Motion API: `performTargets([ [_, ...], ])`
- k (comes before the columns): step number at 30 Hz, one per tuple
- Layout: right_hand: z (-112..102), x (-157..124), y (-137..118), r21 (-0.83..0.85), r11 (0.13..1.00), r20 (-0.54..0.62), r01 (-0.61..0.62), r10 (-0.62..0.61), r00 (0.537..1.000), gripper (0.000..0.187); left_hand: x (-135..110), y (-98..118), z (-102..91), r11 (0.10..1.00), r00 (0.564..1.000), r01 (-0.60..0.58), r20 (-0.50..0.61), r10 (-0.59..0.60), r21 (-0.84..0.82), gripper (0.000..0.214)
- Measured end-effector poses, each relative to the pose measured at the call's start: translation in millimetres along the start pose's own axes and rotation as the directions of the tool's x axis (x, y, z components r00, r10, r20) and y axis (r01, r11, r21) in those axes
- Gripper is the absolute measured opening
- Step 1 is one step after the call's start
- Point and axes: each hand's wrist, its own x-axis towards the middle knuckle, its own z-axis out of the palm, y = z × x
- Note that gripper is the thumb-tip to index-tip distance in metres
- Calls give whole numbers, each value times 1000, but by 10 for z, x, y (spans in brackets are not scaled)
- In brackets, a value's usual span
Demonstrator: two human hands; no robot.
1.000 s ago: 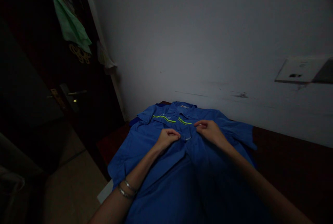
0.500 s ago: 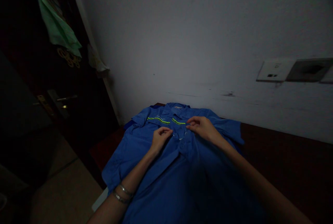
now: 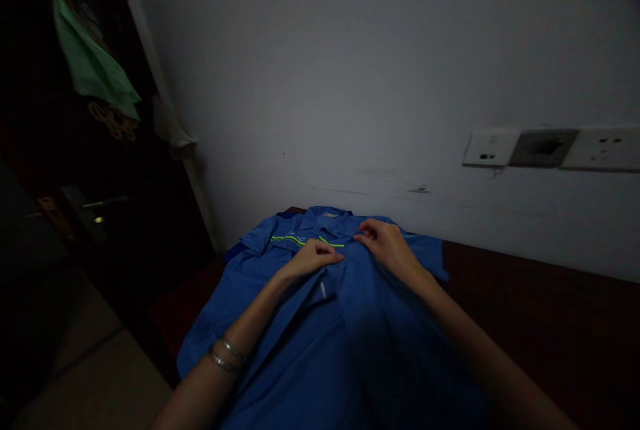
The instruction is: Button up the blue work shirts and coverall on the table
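Observation:
A blue short-sleeved work shirt (image 3: pixel 280 283) with yellow-green stripes across the chest lies front up, collar toward the wall. My left hand (image 3: pixel 313 258) pinches the edge of its front opening just below the stripes. A little to the right and higher, my right hand (image 3: pixel 383 240) pinches the other front edge, thumb against fingers. Between the hands the front is parted, and a small white mark shows on the inner cloth. Two metal bangles (image 3: pixel 227 353) circle my left wrist. Dim light hides the shirt's lower right part.
The shirt rests on a dark reddish tabletop (image 3: pixel 525 283) against a pale wall (image 3: pixel 320 83). Wall sockets (image 3: pixel 545 148) sit at the right. At the left stands a dark door with a metal handle (image 3: pixel 105 202) and a hanging green cloth (image 3: pixel 90 60).
My left hand has moved right, closer to my right hand, bringing its shirt edge along. The parting below the hands looks wider. The view has turned slightly right.

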Motion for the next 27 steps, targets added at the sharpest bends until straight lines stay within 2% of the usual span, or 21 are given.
performTargets([
  [5, -169, -51, -155, -118, 991, -50, 70, -77, 996, 23, 262, 294, -220, 991, 995, 90, 33, -94, 101, 33],
  [9, -120, -24, -175, -9, 997, 5, 77, -77, 997, 18, 449, 403, -236, 987, 993, 101, 42, -107, 121, 34],
  [14, 46, 5, -99, 105, 994, 27, 15, -18, 999, 17, 519, 362, -130, 995, 997, 61, 42, -64, 73, 34],
  [20, 147, 2, -36, 95, 995, 65, -7, 1, 998, 20, 469, 284, -19, 987, 987, 161, -17, -161, -21, 32],
  [27, 193, 33, 25, 143, 989, 37, 26, -32, 999, 20, 505, 256, -51, 976, 980, 197, 8, -197, -91, 27],
])
